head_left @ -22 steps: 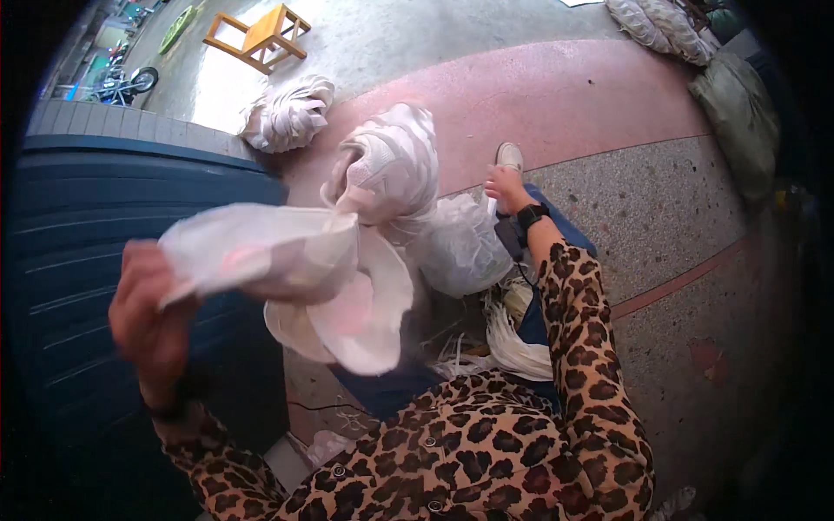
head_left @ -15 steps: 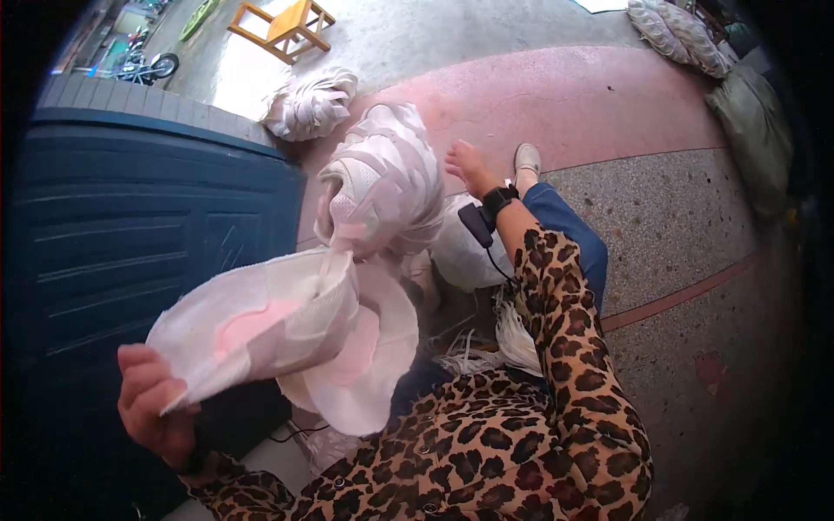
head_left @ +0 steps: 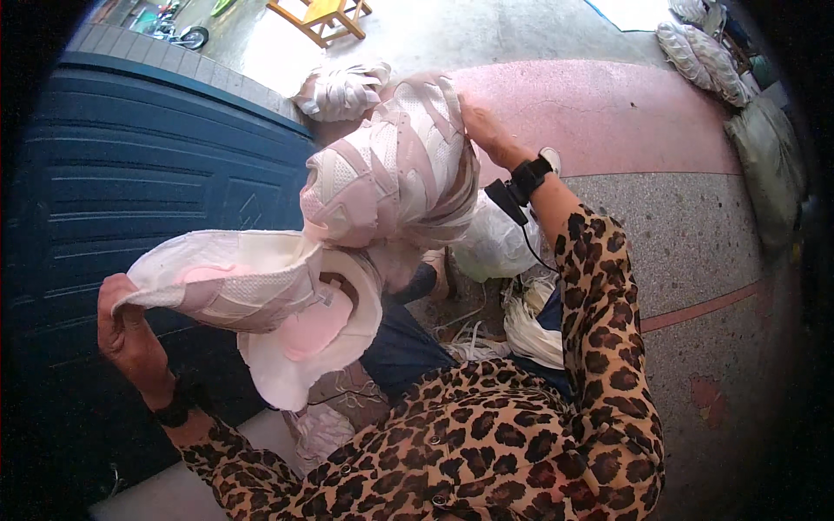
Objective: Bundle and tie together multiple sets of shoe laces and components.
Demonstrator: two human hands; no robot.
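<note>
one long bundle of nested white and dusty-pink mesh fabric pieces [head_left: 391,174] is near eleven o'clock, its long axis slanting from eight up toward twelve. two flared white fabric pieces with pale-pink patches [head_left: 317,334] spread from its lower end, pointing toward eight. the left bare hand [head_left: 132,339], between eight and nine, pinches the rim of the upper one. the right bare hand [head_left: 488,130], at one, touches the bundle's far end; its fingertips are hidden, so i cannot tell its grip. one roll of pale fabric strips [head_left: 345,94] lies beyond, at eleven.
</note>
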